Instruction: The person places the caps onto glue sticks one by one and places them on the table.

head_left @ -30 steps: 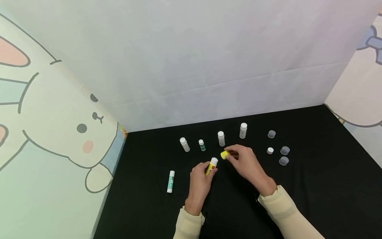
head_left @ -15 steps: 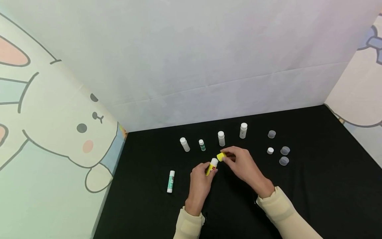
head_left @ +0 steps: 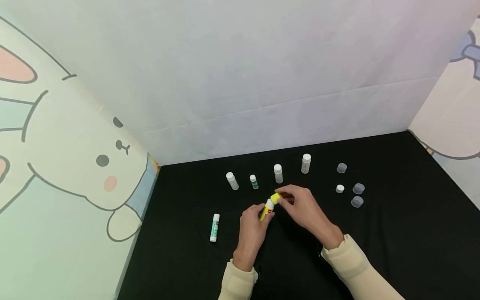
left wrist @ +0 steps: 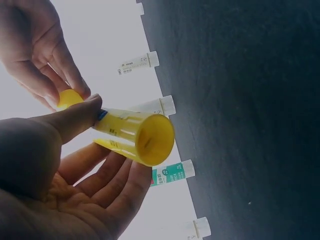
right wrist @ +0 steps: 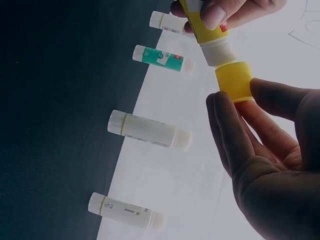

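My left hand (head_left: 252, 227) holds a yellow glue stick (left wrist: 132, 135) by its body, tilted, its white top end (right wrist: 219, 51) pointing up and away. Between thumb and fingers, my right hand (head_left: 304, 208) pinches the yellow cap (right wrist: 234, 81). In the right wrist view the cap's edge is right at the white end of the stick, set a little askew to it. The two hands are close together over the black table, and the stick's round yellow base (left wrist: 155, 139) faces the left wrist camera.
Behind the hands stand three white glue sticks (head_left: 232, 181) and a small green one (head_left: 254, 182). A green and white glue stick (head_left: 214, 228) lies at left. On the right are a white cap (head_left: 339, 188) and three clear caps (head_left: 358, 189). A pale cloth wall (head_left: 258, 83) backs the black table (head_left: 180, 258).
My right hand has moved left with the yellow cap, bringing it from a gap away to the white end of the glue stick. The left hand has stayed almost still.
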A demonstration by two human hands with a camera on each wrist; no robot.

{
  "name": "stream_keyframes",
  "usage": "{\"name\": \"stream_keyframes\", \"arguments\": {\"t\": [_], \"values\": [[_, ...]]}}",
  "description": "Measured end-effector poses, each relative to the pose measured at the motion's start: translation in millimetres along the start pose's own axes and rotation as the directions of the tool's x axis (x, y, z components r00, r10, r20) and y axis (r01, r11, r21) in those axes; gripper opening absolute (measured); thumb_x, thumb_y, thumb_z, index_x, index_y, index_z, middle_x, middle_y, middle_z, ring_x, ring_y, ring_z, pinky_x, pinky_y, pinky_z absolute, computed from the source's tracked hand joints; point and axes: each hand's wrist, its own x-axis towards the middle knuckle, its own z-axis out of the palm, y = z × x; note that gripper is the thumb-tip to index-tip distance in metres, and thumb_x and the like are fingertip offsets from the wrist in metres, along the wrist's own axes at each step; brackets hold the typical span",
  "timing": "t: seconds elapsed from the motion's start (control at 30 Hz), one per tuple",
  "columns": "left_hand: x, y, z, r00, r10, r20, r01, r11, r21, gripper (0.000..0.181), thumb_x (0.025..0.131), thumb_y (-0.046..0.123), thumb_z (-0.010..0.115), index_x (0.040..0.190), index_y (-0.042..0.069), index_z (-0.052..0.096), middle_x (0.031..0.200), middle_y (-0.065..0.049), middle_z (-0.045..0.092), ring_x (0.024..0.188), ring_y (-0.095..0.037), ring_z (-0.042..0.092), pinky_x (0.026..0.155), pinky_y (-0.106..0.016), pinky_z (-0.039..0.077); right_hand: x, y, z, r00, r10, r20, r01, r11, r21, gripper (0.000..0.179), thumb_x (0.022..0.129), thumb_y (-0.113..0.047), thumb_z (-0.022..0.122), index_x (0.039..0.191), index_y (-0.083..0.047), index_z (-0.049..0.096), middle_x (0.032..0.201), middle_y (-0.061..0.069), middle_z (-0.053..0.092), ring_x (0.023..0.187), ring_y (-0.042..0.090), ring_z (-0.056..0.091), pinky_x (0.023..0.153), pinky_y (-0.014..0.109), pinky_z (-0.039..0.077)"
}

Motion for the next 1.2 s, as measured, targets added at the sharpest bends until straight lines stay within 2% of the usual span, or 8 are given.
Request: {"name": "stream_keyframes", "arguments": {"t": [0.27, 0.63, 1.03, 1.2], "values": [[-0.4, 2.0, 0.1, 0.999, 0.033, 0.001, -0.033, 0.999, 0.000, 0.018, 0.094, 0.016, 0.083, 0.109, 0.007, 0.080, 0.091, -0.001, 0.071, 0.078, -0.008, 0.063, 0.072, -0.028, 0.056, -0.9, 1.9, 1.4, 1.000, 0.001, 0.023, -0.001, 1.000, -0.008, 0.026, 0.097, 0.005, 0.072, 0.122, 0.001, 0.074, 0.120, 0.017, 0.073, 0.100, 0.026, 0.075, 0.086, 0.040, 0.063], [-2.1, 2.6, -0.3, 0.999, 0.049, -0.002, -0.049, 0.998, 0.028, 0.019, 0.094, 0.016, 0.083, 0.110, 0.007, 0.080, 0.093, -0.002, 0.072, 0.080, -0.009, 0.064, 0.074, -0.029, 0.057, 1.0, 2.4, 0.1, 0.998, -0.028, 0.050, 0.029, 0.999, -0.023, 0.025, 0.096, 0.005, 0.071, 0.121, 0.002, 0.075, 0.120, 0.016, 0.074, 0.097, 0.024, 0.074, 0.083, 0.038, 0.063], [-3.0, 4.1, -0.2, 0.999, 0.041, -0.001, -0.041, 0.999, 0.024, 0.022, 0.094, 0.018, 0.083, 0.113, 0.007, 0.080, 0.097, -0.002, 0.072, 0.082, -0.009, 0.064, 0.077, -0.031, 0.058, 0.8, 2.7, 0.7, 0.992, -0.054, 0.115, 0.055, 0.998, -0.011, 0.026, 0.097, 0.003, 0.073, 0.123, 0.002, 0.074, 0.119, 0.015, 0.074, 0.097, 0.020, 0.074, 0.083, 0.034, 0.063], [-4.2, 4.6, -0.9, 0.999, 0.032, 0.001, -0.032, 0.999, 0.032, 0.025, 0.095, 0.017, 0.082, 0.117, 0.006, 0.079, 0.103, -0.003, 0.075, 0.090, -0.013, 0.069, 0.083, -0.037, 0.060, 1.3, 1.7, 0.9, 0.989, -0.056, 0.135, 0.059, 0.998, -0.017, 0.025, 0.097, 0.001, 0.074, 0.123, 0.003, 0.074, 0.120, 0.015, 0.074, 0.098, 0.020, 0.074, 0.083, 0.036, 0.063]]}}
